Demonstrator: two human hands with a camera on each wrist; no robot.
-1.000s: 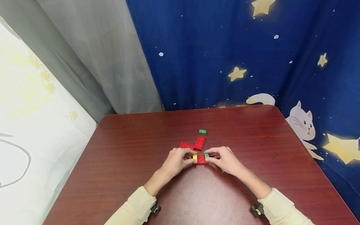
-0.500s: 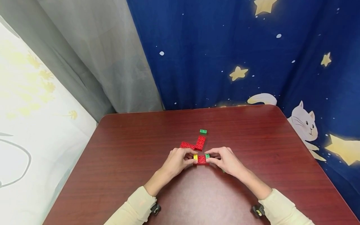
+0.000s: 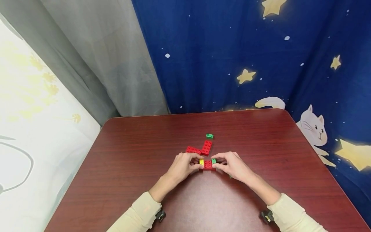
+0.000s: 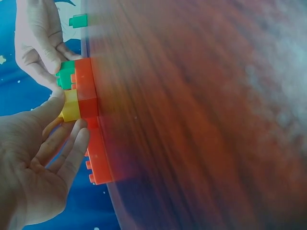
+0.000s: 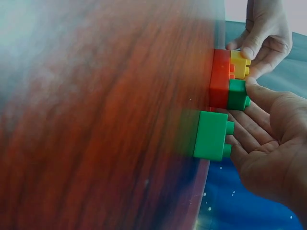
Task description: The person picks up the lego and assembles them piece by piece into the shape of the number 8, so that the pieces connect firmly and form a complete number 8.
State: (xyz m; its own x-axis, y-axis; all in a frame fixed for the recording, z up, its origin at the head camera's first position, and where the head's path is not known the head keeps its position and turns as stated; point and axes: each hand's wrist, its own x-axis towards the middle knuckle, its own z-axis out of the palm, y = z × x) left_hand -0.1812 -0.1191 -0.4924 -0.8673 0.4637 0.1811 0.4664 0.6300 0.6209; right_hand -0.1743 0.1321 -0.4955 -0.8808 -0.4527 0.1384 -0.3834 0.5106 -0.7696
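A red brick point(image 3: 207, 165) lies on the table with a yellow brick point(image 3: 201, 162) on its left end and a green brick point(image 3: 214, 160) on its right end; red studs show between them. My left hand point(image 3: 181, 167) pinches the yellow brick between thumb and fingers, also seen with the yellow brick point(image 4: 71, 105) in the left wrist view. The green brick point(image 5: 237, 95) is pinched by my right hand point(image 3: 234, 166). Just behind lie two more red bricks, one slanted left point(image 3: 193, 150) and one pointing away point(image 3: 206, 148).
Farther back on the table point(image 3: 145, 138) is a small green brick point(image 3: 209, 136). Another green brick point(image 5: 210, 135) stands beside my right hand, mostly hidden under it in the head view. Curtains hang behind the table's far edge.
The head view has shifted slightly. Both hands keep their pinches on the yellow and green bricks, and no brick has visibly moved on the table.
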